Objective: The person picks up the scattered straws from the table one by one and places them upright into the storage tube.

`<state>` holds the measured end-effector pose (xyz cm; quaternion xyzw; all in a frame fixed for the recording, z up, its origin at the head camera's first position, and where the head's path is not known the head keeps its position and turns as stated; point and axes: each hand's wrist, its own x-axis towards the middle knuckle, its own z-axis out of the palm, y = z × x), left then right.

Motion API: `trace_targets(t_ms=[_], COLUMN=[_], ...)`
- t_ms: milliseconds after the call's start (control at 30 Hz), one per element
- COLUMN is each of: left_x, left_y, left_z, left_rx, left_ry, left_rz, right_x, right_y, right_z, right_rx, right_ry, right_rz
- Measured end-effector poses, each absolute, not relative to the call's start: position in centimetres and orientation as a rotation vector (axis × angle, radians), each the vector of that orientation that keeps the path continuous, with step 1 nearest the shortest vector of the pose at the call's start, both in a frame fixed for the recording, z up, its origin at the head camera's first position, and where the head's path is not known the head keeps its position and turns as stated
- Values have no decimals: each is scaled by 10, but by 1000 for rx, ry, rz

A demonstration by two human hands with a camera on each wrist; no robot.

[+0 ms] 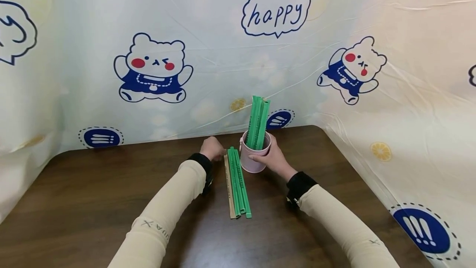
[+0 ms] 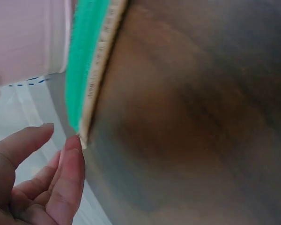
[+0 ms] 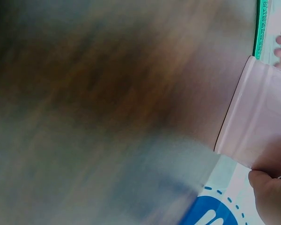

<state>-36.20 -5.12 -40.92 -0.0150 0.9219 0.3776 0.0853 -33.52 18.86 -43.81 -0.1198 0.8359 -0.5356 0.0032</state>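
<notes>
A pink bucket (image 1: 250, 163) stands upright at the back of the table, several long green paper-wrapped sticks (image 1: 256, 124) leaning in it. My right hand (image 1: 276, 159) holds it from the right, thumb across its front. On the table to its left lie several more green wrapped sticks (image 1: 239, 181), side by side with a brown wrapped stick (image 1: 228, 185). My left hand (image 1: 213, 149) is at their far end. In the left wrist view, a fingertip touches or nearly touches the brown stick's tip, with the thumb apart from it.
The dark wooden table (image 1: 111, 202) ends just behind the bucket. A pale printed sheet (image 1: 215, 53) with bear drawings hangs behind and along the sides of the table.
</notes>
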Motion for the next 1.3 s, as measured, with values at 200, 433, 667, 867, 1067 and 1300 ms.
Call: trace_targets(t_ms=[200,433,667,867,1067,1300], left_x=[-359,-358,-358,-357,-358,-360], left_y=[-50,-44,-41,-44,-48,-62], left_z=[-418,-422,-422,-428,-428,-424], left_rx=[-147,-172,-183,-233,-227,-233], left_ry=[2700,2701,2712,2725,2727,2672], left_rz=[1126,1140,1169,1143,1145,1229], right_x=[-334,-336,-335,-334,-334,-334], right_y=[188,190,190,187,186,187], right_z=[-438,-436,-435,-438,-438,-441], right_rx=[-380,-397,-396,-385,-362,-337], right_ry=[2617,2603,2609,2580,2585,2609], right_rz=[-1684,-1699,-1707,-1708,-1711,-1698])
